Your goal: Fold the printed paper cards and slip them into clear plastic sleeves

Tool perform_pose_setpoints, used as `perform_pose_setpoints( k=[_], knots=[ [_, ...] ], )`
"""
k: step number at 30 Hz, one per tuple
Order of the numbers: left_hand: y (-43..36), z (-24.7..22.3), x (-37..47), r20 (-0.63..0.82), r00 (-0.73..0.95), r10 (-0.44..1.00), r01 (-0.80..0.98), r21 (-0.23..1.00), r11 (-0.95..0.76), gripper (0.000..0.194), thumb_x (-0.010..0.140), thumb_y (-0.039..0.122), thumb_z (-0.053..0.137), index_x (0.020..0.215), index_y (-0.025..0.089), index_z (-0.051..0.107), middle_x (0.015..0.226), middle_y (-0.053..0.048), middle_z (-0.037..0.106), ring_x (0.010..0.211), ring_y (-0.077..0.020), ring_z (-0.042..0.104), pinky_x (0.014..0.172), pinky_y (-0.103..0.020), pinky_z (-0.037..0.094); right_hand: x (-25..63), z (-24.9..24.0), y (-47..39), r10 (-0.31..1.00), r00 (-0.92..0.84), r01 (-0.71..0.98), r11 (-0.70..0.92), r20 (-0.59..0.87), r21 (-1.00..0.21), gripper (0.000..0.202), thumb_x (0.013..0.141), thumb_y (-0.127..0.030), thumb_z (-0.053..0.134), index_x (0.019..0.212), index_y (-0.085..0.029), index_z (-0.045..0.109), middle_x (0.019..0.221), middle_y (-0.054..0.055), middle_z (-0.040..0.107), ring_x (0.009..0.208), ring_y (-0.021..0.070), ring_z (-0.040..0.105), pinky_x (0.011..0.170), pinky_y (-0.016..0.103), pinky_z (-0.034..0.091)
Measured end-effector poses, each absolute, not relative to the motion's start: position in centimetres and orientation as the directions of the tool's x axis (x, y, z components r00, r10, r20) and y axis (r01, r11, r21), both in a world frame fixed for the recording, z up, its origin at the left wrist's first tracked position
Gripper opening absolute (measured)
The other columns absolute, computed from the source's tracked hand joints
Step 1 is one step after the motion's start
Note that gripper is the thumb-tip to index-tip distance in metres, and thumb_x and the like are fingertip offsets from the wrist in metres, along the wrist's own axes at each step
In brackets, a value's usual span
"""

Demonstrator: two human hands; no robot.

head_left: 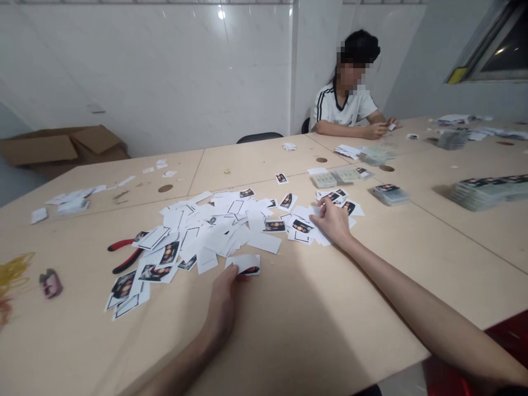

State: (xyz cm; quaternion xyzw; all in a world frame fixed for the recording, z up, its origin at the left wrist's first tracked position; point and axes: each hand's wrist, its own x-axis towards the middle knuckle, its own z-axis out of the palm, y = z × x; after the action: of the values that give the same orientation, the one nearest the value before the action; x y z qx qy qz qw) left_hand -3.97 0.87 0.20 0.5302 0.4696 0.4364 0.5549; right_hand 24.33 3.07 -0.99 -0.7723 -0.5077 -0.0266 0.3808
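Note:
A wide heap of white and black printed cards [223, 225] lies across the middle of the table. At the heap's near edge, my left hand [228, 289] grips a small stack of cards [247, 263] between thumb and fingers. Further right, my right hand [333, 220] reaches over the heap's right end, its thumb and fingers bent down onto a printed card [331, 197]. Whether that card is pinched or only touched is hard to tell. Another printed card [303, 226] lies just left of my right hand.
Red-handled pliers [128, 254] touch the heap's left side. A pink object [50, 284] and yellow bands [15, 272] lie far left. Clear plastic cases [474, 195] are stacked at right. Across the table [264, 330], a person [348, 107] holds a small card. A cardboard box [66, 151] stands behind.

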Motion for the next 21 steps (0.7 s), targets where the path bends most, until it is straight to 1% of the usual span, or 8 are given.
perform_pose_setpoints(
  k=[2, 4, 7, 10, 12, 14, 15, 21],
  knots=[
    [0.8, 0.5, -3.8, -0.060, 0.243, 0.968, -0.034, 0.997, 0.070, 0.032, 0.074, 0.035, 0.042, 0.080, 0.011, 0.062, 0.091, -0.008, 0.065, 0.091, -0.0247, 0.054, 0.075, -0.033, 0.039, 24.4, -0.9, 3.1, 0.766, 0.444, 0.863, -0.226, 0.464, -0.452, 0.027, 0.062, -0.031, 0.051, 0.086, -0.019, 0.046, 0.061, -0.002, 0.054, 0.059, 0.0166, 0.050, 0.064, 0.029, 0.026],
    [0.7, 0.9, -3.6, -0.059, 0.290, 0.955, -0.058, 0.995, 0.079, 0.035, 0.076, 0.036, 0.038, 0.082, 0.011, 0.061, 0.089, -0.008, 0.065, 0.086, -0.0233, 0.055, 0.072, -0.032, 0.039, 24.3, -0.8, 3.1, 0.765, 0.390, 0.902, -0.208, 0.512, -0.378, 0.028, 0.065, -0.032, 0.049, 0.089, -0.018, 0.045, 0.072, 0.001, 0.056, 0.067, 0.0188, 0.051, 0.065, 0.030, 0.026],
    [0.5, 1.1, -3.6, -0.072, 0.360, 0.930, -0.031, 0.996, 0.089, 0.042, 0.079, 0.038, 0.032, 0.077, 0.010, 0.063, 0.082, -0.009, 0.067, 0.075, -0.0216, 0.056, 0.074, -0.034, 0.038, 24.2, -0.9, 2.9, 0.749, 0.335, 0.926, -0.150, 0.572, -0.346, 0.026, 0.070, -0.034, 0.045, 0.090, -0.018, 0.045, 0.081, 0.004, 0.056, 0.074, 0.0198, 0.051, 0.066, 0.030, 0.026],
    [0.3, 0.7, -3.9, -0.077, 0.415, 0.907, 0.027, 0.997, 0.072, 0.047, 0.080, 0.038, 0.027, 0.074, 0.010, 0.065, 0.081, -0.010, 0.067, 0.077, -0.0226, 0.056, 0.081, -0.036, 0.036, 24.4, -1.3, 2.9, 0.739, 0.325, 0.929, -0.132, 0.590, -0.346, 0.024, 0.075, -0.033, 0.041, 0.093, -0.018, 0.045, 0.084, 0.004, 0.055, 0.074, 0.0191, 0.051, 0.067, 0.030, 0.029],
    [0.3, 0.3, -4.1, -0.075, 0.412, 0.908, 0.045, 0.997, 0.063, 0.049, 0.081, 0.039, 0.025, 0.075, 0.010, 0.065, 0.082, -0.009, 0.067, 0.080, -0.0230, 0.055, 0.084, -0.036, 0.034, 24.9, -1.6, 3.3, 0.757, 0.297, 0.948, -0.158, 0.582, -0.277, 0.024, 0.077, -0.031, 0.039, 0.096, -0.017, 0.044, 0.089, 0.007, 0.054, 0.076, 0.0192, 0.051, 0.067, 0.030, 0.031],
    [0.3, 0.1, -4.1, -0.087, 0.397, 0.914, 0.040, 0.996, 0.077, 0.052, 0.081, 0.041, 0.024, 0.074, 0.011, 0.065, 0.080, -0.009, 0.067, 0.081, -0.0231, 0.055, 0.085, -0.037, 0.034, 25.9, -1.6, 4.3, 0.804, 0.225, 0.974, -0.189, 0.550, -0.121, 0.027, 0.079, -0.027, 0.035, 0.102, -0.014, 0.042, 0.097, 0.010, 0.052, 0.084, 0.0203, 0.049, 0.069, 0.029, 0.034],
    [0.3, 0.1, -4.1, -0.091, 0.393, 0.915, 0.027, 0.996, 0.087, 0.052, 0.081, 0.041, 0.024, 0.073, 0.011, 0.065, 0.079, -0.009, 0.067, 0.081, -0.0231, 0.055, 0.085, -0.037, 0.034, 26.5, -1.4, 5.0, 0.817, 0.203, 0.978, -0.191, 0.539, -0.079, 0.027, 0.079, -0.024, 0.036, 0.104, -0.013, 0.042, 0.100, 0.011, 0.051, 0.089, 0.0211, 0.047, 0.071, 0.029, 0.034],
    [-0.1, 0.7, -3.8, -0.100, 0.392, 0.914, -0.022, 0.993, 0.118, 0.049, 0.079, 0.045, 0.026, 0.069, 0.012, 0.061, 0.077, -0.010, 0.067, 0.072, -0.0220, 0.057, 0.078, -0.037, 0.038, 30.4, 0.5, 9.9, 0.878, 0.145, 0.975, -0.206, 0.456, 0.085, 0.037, 0.075, -0.007, 0.039, 0.113, -0.009, 0.040, 0.114, 0.017, 0.047, 0.105, 0.0251, 0.041, 0.080, 0.035, 0.035]
  ],
)
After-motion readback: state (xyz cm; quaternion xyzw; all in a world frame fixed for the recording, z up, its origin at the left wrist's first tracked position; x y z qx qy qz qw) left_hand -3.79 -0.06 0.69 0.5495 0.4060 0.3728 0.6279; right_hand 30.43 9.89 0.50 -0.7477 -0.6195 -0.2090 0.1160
